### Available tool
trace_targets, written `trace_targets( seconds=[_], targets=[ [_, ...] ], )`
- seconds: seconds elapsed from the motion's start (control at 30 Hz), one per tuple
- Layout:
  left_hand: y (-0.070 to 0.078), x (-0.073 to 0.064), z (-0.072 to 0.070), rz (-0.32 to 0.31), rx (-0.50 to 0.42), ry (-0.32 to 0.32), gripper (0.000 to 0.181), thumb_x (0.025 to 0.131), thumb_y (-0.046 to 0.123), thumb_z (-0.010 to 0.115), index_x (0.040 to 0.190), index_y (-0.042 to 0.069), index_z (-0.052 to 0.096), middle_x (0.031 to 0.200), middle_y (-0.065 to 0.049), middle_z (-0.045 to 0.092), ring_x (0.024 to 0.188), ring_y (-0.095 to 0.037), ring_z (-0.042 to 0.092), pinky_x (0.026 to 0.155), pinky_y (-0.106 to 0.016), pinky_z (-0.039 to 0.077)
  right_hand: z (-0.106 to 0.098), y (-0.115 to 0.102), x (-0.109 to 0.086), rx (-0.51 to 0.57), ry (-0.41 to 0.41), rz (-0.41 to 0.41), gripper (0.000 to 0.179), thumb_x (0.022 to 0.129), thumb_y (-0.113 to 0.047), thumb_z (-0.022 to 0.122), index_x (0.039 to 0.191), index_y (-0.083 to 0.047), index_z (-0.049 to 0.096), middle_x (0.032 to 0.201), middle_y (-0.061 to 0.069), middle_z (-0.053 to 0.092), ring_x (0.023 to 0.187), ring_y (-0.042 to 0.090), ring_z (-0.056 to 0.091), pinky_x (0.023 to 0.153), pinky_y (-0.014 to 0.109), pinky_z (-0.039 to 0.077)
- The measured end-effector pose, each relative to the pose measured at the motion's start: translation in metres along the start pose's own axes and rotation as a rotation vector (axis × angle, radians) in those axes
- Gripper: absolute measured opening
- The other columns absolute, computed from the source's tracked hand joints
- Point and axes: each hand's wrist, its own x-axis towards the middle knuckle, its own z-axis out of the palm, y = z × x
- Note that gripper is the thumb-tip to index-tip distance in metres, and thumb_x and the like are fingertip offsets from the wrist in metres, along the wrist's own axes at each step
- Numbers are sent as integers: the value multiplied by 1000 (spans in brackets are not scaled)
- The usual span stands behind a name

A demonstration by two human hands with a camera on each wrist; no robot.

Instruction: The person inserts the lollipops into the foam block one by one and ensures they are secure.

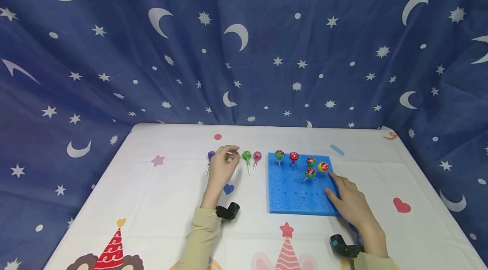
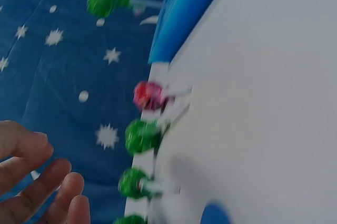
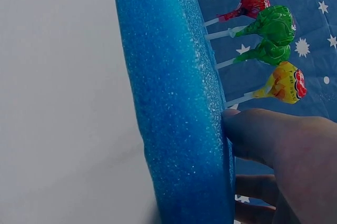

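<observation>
My left hand [image 1: 225,165] is over a row of lollipops lying on the table, fingers loosely bent and apart with nothing between them. In the row, a purple lollipop [image 1: 211,155] lies left of the hand; a green lollipop [image 1: 247,155] and a pink lollipop [image 1: 257,156] lie to its right. The hand partly hides other green ones. My right hand [image 1: 351,202] rests at the right edge of a blue foam board [image 1: 289,202], its thumb touching the top. Several lollipops stand in the board, among them a yellow lollipop [image 3: 284,83] near that thumb and a red lollipop [image 1: 294,157].
Small holes dot the board's top. A white cloth printed with hearts, stars and party hats covers the table [image 1: 152,202]. Behind it hangs a dark blue curtain [image 1: 267,92] with moons and stars. A wrist camera [image 1: 228,211] sits on the left wrist, another [image 1: 343,246] on the right.
</observation>
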Motion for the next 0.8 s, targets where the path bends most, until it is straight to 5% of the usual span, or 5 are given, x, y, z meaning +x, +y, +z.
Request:
trace_targets(
  seconds=[0.57,0.8],
  targets=[
    [-31,10,-39,-103,-2,188,23,85,6,66,108,5,69,107,-13,68,93,-28,67,82,-40,54,-1,-1,-2,-8,-5,-3,65,97,-35,52,147,0,31,144,29,38,133,52,31,102,73,25],
    [-41,11,-42,-158,70,167,29,84,8,67,113,4,67,112,-16,65,102,-33,63,89,-46,49,0,-2,-1,-9,-9,3,65,97,-35,53,147,0,31,144,30,38,133,52,30,102,73,25]
  ],
)
